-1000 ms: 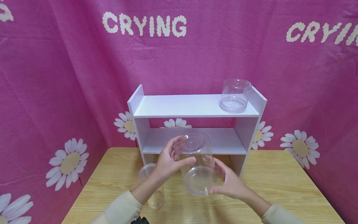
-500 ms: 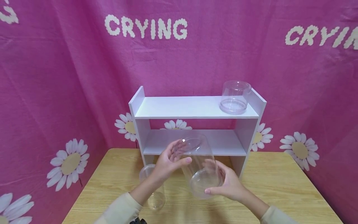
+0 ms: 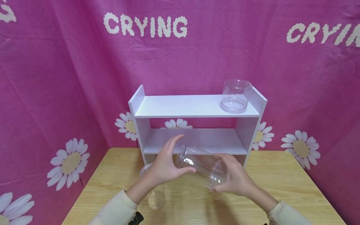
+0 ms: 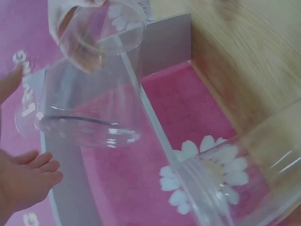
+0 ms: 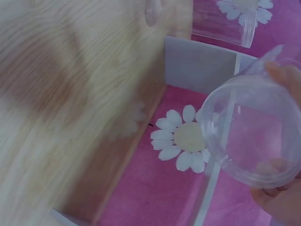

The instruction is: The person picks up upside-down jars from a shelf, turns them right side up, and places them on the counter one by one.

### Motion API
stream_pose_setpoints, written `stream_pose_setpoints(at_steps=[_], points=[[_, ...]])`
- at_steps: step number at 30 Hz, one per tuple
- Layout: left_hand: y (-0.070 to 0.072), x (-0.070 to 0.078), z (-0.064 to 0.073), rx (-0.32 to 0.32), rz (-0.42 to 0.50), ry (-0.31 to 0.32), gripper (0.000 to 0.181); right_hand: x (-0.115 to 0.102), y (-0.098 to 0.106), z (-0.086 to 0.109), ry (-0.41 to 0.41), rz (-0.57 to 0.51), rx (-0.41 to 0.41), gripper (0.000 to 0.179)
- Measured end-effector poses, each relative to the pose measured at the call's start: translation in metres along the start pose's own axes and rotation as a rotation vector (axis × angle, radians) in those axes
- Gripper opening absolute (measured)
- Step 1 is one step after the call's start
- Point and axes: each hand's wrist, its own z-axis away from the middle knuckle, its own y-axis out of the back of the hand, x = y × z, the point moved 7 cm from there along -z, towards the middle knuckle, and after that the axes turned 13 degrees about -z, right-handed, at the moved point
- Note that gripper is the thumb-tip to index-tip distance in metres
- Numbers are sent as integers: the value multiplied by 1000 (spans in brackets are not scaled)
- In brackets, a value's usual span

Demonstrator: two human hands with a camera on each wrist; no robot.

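Note:
A clear plastic jar is tipped almost onto its side above the table, in front of the white shelf. My right hand grips its right end, thumb below and fingers over the top. At the jar's left end, my left hand is spread with thumb and fingers apart. In the left wrist view, the left fingers stand clear of the jar. The right wrist view shows the jar's round end beside my right hand. The jar looks see-through, with nothing visible inside.
Behind my left forearm, another clear container stands on the wooden table, partly hidden. A white two-tier shelf stands at the back, with a clear jar on its top right. Pink cloth hangs behind.
The jar has tipped from near upright to almost horizontal, its upper end swinging down to the left. My left hand has let go and spread its fingers; my right hand keeps hold.

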Motion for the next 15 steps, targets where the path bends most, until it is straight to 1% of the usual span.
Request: stream_pose_setpoints(at_steps=[2, 4, 7, 9, 11, 15], points=[[-8, 10, 2, -72, -123, -71, 107, -3, -1, 0, 24, 33, -12, 107], [-17, 19, 5, -128, -273, -153, 109, -6, -2, 0, 42, 73, -24, 108], [-32, 31, 10, -159, -526, -276, 110, -11, -5, 0, 63, 126, -43, 109], [-42, 37, 13, -162, -680, -335, 112, -14, -7, 0, 75, 152, -57, 108], [-53, 39, 16, -173, -814, -363, 114, -16, -10, 0, 73, 165, -72, 107], [-70, 39, 19, -207, -1010, -367, 117, -22, -12, 1, 72, 189, -88, 107]])
